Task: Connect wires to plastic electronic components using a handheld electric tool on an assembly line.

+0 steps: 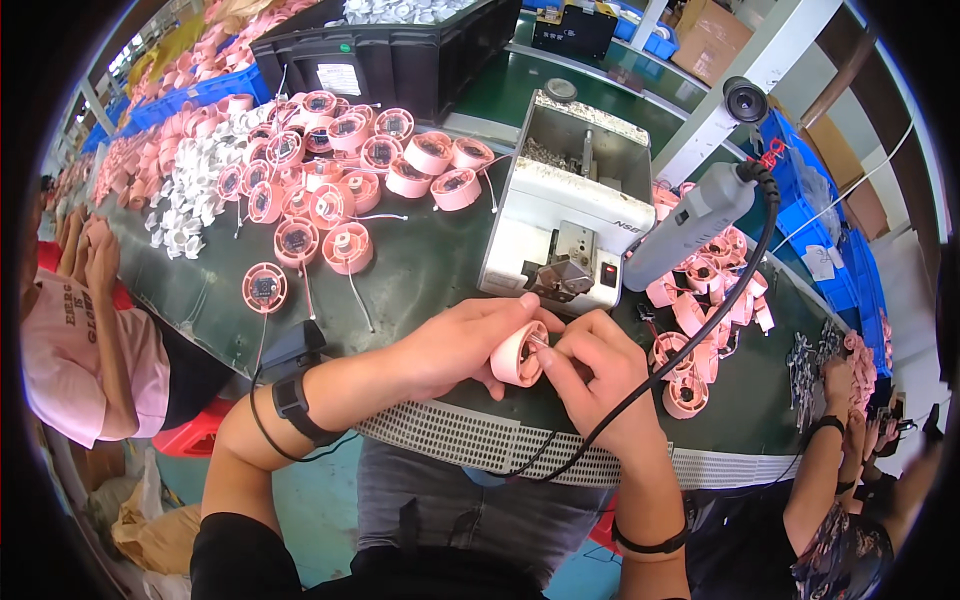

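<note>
In front of me, above the table's near edge, a pink round plastic housing [511,360] is tilted with its opening toward the right. My left hand [455,345] is closed around its left side and top. The fingers of my right hand [605,375] are pinched together at the opening, by a small pale part whose kind I cannot make out. Just beyond my hands stands a white screw feeder [520,235] with small metal screws in its open top. A grey electric screwdriver [690,225] leans beside it, and its black cord passes over my right forearm.
Many pink housings with wires [330,205] lie at left, beside white plastic parts [195,190]. More pink housings [700,300] lie right of the feeder. A black crate [370,70] stands behind. Other people sit at both sides, one in a pink shirt [60,350].
</note>
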The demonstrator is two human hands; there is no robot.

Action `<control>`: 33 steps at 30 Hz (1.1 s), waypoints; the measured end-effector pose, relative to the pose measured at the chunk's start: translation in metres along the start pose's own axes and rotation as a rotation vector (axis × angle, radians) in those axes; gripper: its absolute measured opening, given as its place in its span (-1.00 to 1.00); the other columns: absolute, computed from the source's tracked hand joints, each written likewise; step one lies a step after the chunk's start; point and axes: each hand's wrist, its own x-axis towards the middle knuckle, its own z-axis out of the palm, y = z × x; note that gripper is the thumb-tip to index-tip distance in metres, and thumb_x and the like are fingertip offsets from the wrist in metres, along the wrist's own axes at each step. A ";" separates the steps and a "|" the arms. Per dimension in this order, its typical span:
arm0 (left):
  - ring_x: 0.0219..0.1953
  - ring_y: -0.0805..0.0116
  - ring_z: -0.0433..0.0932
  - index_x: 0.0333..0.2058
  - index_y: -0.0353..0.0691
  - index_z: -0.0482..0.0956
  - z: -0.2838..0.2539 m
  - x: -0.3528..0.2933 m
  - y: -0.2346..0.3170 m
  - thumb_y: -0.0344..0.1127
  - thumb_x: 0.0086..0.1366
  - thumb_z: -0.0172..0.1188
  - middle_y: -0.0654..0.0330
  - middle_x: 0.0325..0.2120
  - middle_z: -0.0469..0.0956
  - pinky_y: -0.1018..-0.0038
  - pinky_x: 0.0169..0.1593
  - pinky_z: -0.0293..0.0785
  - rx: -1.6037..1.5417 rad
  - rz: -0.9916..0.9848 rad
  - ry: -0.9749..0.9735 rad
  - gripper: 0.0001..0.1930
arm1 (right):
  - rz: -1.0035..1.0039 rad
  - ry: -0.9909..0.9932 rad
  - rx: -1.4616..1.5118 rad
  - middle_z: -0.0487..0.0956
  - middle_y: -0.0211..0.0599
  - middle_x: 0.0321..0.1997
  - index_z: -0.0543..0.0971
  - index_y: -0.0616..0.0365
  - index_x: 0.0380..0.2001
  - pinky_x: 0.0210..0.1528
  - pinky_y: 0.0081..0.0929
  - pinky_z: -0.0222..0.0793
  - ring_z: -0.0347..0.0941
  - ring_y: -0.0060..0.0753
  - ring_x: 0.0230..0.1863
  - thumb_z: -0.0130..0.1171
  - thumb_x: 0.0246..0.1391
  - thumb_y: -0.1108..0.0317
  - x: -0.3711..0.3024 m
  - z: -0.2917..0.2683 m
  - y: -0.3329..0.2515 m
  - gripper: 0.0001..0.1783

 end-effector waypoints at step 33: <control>0.27 0.28 0.21 0.34 -0.28 -0.07 0.013 -0.012 -0.023 -0.18 0.46 -0.11 0.08 0.29 0.13 0.38 0.25 0.20 -0.036 0.549 -0.143 -0.40 | -0.192 0.280 0.118 0.50 -0.29 -0.26 0.61 0.26 -0.27 -0.31 -0.55 0.49 0.47 -0.51 -0.37 0.44 -0.23 0.58 -0.004 0.014 0.007 -0.65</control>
